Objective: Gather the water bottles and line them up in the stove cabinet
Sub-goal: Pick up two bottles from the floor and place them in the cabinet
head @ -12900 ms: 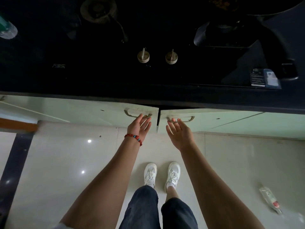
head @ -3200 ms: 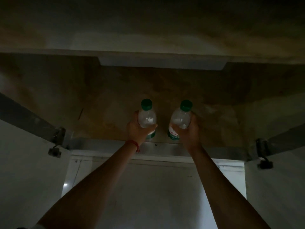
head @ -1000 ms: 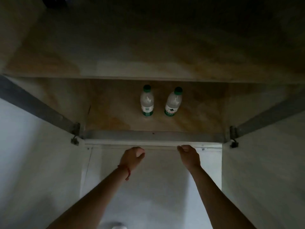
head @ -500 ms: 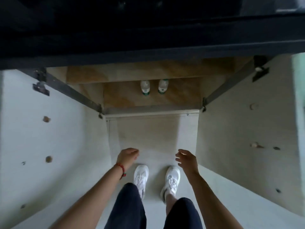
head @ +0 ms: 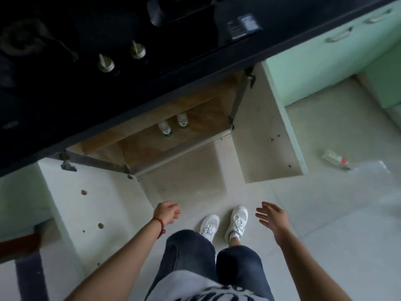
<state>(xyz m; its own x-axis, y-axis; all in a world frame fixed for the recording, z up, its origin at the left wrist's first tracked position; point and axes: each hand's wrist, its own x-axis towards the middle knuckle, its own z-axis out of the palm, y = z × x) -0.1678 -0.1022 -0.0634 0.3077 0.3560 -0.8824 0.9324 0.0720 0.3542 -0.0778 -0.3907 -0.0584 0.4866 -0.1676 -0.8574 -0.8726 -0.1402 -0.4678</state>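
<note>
Two clear water bottles with green caps stand side by side in the open stove cabinet (head: 152,148), the left bottle (head: 165,129) and the right bottle (head: 181,120). A third bottle (head: 334,160) with a red cap lies on the floor to the right of the right cabinet door. My left hand (head: 167,215) hangs in front of the cabinet with loosely curled fingers and holds nothing. My right hand (head: 272,219) is spread open over the floor, also holding nothing.
Both cabinet doors stand wide open, the left door (head: 93,213) and the right door (head: 267,135). Above is the black stove top (head: 65,83) with two knobs. Green cabinets (head: 325,68) run to the right. My feet in white shoes stand on the pale tiled floor (head: 325,235).
I have stood up and stepped back from the cabinet. The view has turned right, so the floor bottle shows. My right hand's fingers have spread open.
</note>
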